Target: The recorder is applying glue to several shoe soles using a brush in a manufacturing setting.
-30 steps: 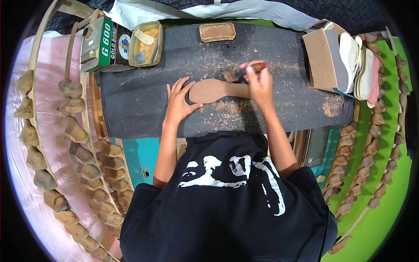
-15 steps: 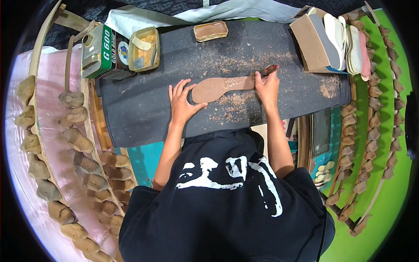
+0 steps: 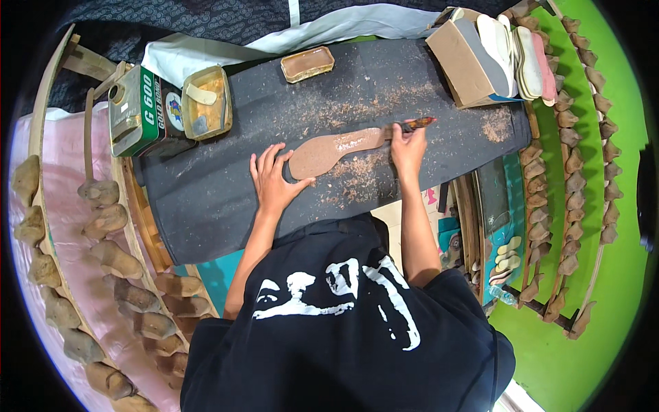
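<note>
We look down on a dark-covered bench [image 3: 206, 213]. At its far-left corner, a green can [image 3: 146, 113] bears big, pale lettering and a round emblem; bold white marks run across the person's black shirt [image 3: 322, 374]. A brown sole [image 3: 314, 159] lies near the bench's middle, its broad end to the left. Around that end, the left hand [image 3: 274, 180] spreads thumb and fingers wide, reaching the sole's edge. The right hand [image 3: 409, 147], at the narrow end, has its fingers closed round a red-handled brush [image 3: 421, 123]; we cannot tell whether its tip presses down. Shavings [image 3: 360, 172] lie about. We see a shallow dish [image 3: 307, 63] by the far edge and a box [image 3: 467, 63] of insoles [image 3: 527, 63] at the far-right corner.
</note>
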Action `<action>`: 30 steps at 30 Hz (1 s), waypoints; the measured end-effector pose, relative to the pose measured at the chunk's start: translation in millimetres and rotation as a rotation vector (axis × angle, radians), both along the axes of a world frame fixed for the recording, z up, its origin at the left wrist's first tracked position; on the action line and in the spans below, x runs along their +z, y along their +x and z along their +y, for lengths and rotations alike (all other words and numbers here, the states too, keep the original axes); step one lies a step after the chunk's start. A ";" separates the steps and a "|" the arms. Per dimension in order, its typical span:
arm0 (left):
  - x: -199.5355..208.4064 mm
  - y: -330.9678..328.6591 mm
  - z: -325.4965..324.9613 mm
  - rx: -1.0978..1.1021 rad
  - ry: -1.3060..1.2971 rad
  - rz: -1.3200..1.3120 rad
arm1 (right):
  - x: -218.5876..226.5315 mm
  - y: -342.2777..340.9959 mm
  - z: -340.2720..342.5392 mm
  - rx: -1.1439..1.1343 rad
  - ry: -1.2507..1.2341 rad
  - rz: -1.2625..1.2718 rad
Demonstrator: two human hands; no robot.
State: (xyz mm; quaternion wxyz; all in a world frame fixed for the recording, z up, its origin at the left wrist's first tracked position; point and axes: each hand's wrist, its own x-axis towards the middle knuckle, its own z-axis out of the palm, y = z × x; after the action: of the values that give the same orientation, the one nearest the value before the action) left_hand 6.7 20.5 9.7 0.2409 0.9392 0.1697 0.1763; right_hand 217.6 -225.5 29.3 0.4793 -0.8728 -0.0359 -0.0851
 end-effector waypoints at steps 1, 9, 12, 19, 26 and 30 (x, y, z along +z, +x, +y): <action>0.0 0.6 -0.5 -0.006 -0.005 0.004 | -0.2 5.8 -6.9 0.004 -0.071 -0.135; -0.3 0.4 1.0 -0.022 -0.012 0.007 | -1.8 -31.3 29.3 0.227 0.039 0.042; -0.2 -0.4 2.2 -0.004 -0.018 0.004 | 4.4 -18.8 13.6 0.111 -0.024 0.050; -0.4 1.0 1.4 0.003 -0.028 0.010 | 24.6 -18.3 4.8 0.118 -0.081 -0.112; -3.9 1.0 0.1 0.010 -0.021 0.021 | 8.3 -54.6 16.8 0.376 0.012 -0.032; -1.3 0.9 -0.6 0.009 -0.027 0.022 | 22.5 -11.4 -19.6 0.229 -0.221 -0.148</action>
State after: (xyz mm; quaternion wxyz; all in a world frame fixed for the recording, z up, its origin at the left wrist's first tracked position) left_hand 7.6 19.9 8.4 0.2509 0.9369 0.1790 0.1648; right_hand 206.2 -245.1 51.8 0.3830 -0.9018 -0.1793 -0.0897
